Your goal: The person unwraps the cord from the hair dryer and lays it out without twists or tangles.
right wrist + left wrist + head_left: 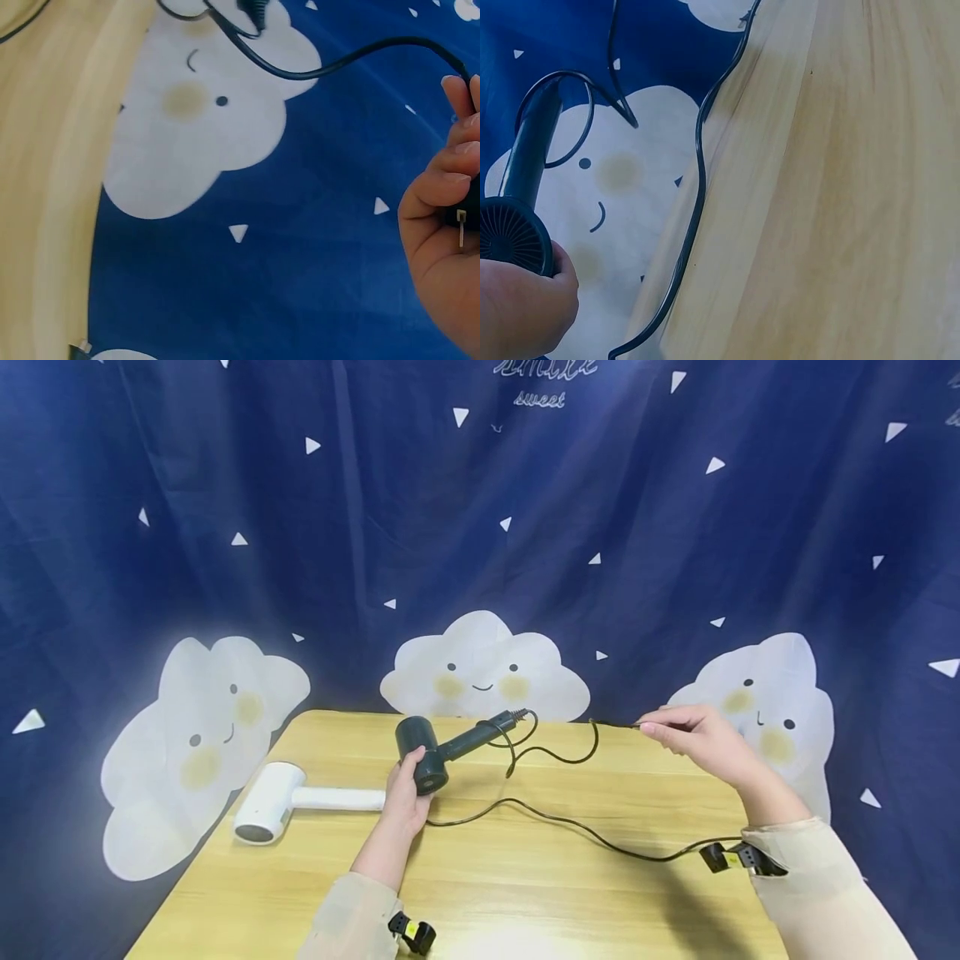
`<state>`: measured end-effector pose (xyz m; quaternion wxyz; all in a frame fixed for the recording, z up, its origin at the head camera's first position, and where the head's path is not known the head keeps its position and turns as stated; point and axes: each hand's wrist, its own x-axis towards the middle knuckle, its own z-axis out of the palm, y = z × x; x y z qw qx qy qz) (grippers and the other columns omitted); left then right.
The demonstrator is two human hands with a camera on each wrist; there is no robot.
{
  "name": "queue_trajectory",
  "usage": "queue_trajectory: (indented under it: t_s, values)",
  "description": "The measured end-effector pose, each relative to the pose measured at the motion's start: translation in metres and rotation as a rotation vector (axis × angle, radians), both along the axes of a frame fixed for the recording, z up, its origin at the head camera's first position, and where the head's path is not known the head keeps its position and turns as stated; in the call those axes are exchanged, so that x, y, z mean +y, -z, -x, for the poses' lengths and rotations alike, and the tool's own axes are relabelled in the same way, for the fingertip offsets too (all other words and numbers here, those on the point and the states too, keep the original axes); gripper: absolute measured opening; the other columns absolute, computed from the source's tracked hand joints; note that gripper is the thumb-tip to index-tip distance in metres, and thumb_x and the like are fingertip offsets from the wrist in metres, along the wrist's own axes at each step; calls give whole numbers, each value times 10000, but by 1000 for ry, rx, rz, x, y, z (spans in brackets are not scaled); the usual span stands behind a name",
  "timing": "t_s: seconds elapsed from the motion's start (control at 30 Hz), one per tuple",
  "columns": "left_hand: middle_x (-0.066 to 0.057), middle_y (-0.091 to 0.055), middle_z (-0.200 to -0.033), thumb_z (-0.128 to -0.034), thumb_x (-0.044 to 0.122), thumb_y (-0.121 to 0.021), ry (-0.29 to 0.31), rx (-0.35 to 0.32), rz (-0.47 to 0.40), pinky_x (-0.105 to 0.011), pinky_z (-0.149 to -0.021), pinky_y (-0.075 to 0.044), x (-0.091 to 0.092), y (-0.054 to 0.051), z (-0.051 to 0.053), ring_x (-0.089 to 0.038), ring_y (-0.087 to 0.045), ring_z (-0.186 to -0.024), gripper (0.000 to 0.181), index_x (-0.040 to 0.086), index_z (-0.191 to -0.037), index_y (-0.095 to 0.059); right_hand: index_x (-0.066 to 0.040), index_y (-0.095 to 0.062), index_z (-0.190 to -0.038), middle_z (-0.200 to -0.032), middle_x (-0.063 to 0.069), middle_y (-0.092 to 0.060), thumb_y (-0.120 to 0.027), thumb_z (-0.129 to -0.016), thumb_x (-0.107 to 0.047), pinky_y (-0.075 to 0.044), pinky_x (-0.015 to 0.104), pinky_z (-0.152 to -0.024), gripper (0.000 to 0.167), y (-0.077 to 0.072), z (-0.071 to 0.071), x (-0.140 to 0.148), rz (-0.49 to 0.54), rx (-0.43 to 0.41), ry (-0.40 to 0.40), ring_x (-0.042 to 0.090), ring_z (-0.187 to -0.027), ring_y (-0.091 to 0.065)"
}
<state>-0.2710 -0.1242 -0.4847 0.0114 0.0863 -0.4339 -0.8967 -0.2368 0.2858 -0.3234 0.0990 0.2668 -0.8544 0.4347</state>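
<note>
My left hand (407, 795) grips a dark green hair dryer (471, 742) by its barrel and holds it above the table, handle slanting up to the right. The round vented end faces the camera in the left wrist view. A black cord (564, 760) leaves the handle's tip, loops around the handle and runs to my right hand (701, 739). Curled fingers of that hand hold the cord's end, and a plug (461, 219) with a metal prong shows in the palm. A white hair dryer (272, 803) lies on the table, left of my left hand, its handle end hidden behind it.
The wooden table (525, 885) has a second stretch of dark cord (573, 822) running across it toward my right wrist. A dark blue curtain (480, 527) with white clouds hangs behind the table. Small black devices (412, 933) are strapped at both wrists.
</note>
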Motion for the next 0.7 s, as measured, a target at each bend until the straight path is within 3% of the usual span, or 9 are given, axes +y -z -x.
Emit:
queue_trajectory:
  t_s: [0.13, 0.23, 0.37, 0.47, 0.6, 0.7]
  values:
    - [-188, -362, -1508, -1023, 278, -532, -8, -6, -5, -270, -986, -476, -1, -1, 1, -264, -414, -1348, 680, 4, -1548, -197, 32, -748, -1038, -824, -56, -676, -674, -933, -24, -510, 251, -555, 140, -8, 1, 3, 15, 34, 21, 97, -661, -582]
    - [-181, -362, -1513, -1023, 275, -533, -14, -11, -11, -272, -996, -477, -1, 1, 1, -259, -411, -1355, 677, 6, -1550, -203, 57, -741, -1021, -763, -45, -645, -665, -928, 16, -487, 254, -543, 128, -12, 2, 4, 41, 70, 16, 92, -633, -554]
    - [-176, -357, -1521, -1023, 290, -534, -11, -10, -2, -271, -1014, -467, -1, 2, 1, -255, -410, -1362, 687, 4, -1550, -199, 84, -724, -1002, -634, -19, -489, -637, -924, 73, -392, 306, -486, 118, -21, 1, 5, 91, 99, -7, 142, -564, -443]
    - [-182, -358, -1521, -1024, 294, -534, -6, -3, 6, -277, -1020, -464, -2, 3, 1, -259, -410, -1363, 692, -3, -1550, -196, 65, -734, -1000, -634, -10, -497, -621, -932, 80, -372, 303, -486, 133, -30, 1, 6, 131, 106, 3, 157, -571, -436]
    - [-191, -356, -1528, -1022, 287, -537, 1, -1, 7, -291, -1032, -459, -1, 3, 0, -274, -397, -1382, 706, -4, -1559, -181, 33, -752, -975, -641, -3, -528, -595, -936, 104, -355, 295, -506, 177, -42, 3, 7, 261, 110, -35, 154, -583, -440]
    - [-186, -357, -1530, -1023, 283, -531, 8, -3, 12, -285, -1034, -457, -1, 5, 0, -273, -391, -1390, 705, -1, -1562, -175, 46, -744, -961, -644, 18, -538, -560, -937, 139, -352, 279, -518, 208, -51, 10, 5, 397, 133, -134, 155, -585, -441]
